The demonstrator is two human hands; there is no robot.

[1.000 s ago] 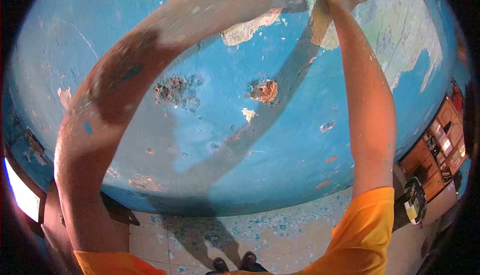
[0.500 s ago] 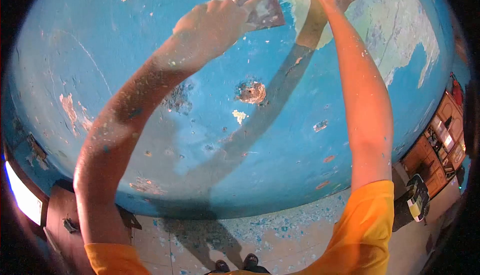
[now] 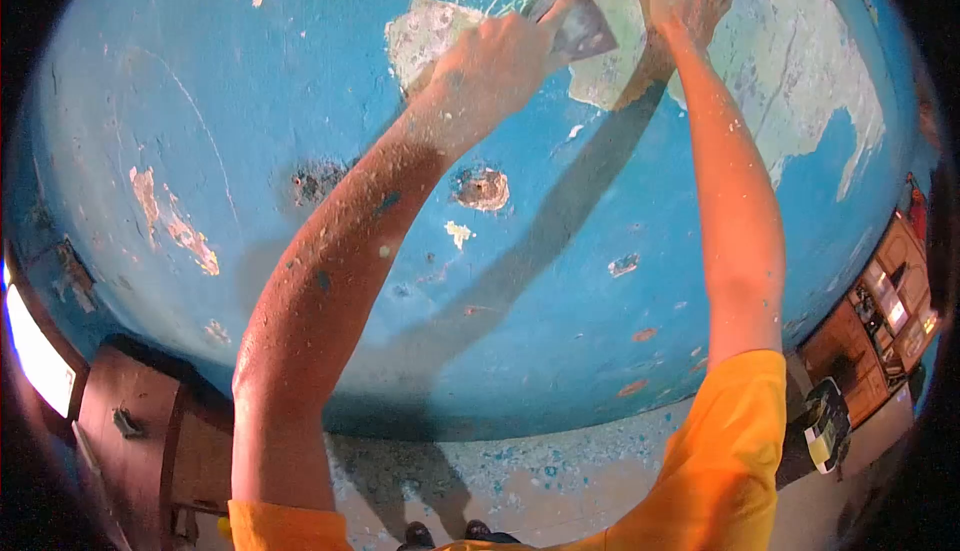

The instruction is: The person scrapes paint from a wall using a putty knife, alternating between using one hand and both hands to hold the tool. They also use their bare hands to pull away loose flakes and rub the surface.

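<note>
Head view: blue wall [image 3: 540, 351] chipped to pale patches; scraper [image 3: 587, 33] dull grey.

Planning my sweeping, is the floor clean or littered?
Littered: blue flakes lie scattered across the floor below the wall.

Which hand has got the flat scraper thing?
The left hand. Its fingers grip the scraper, and the dark, flat blade sticks out past them. The right hand is open, with no tool showing.
</note>
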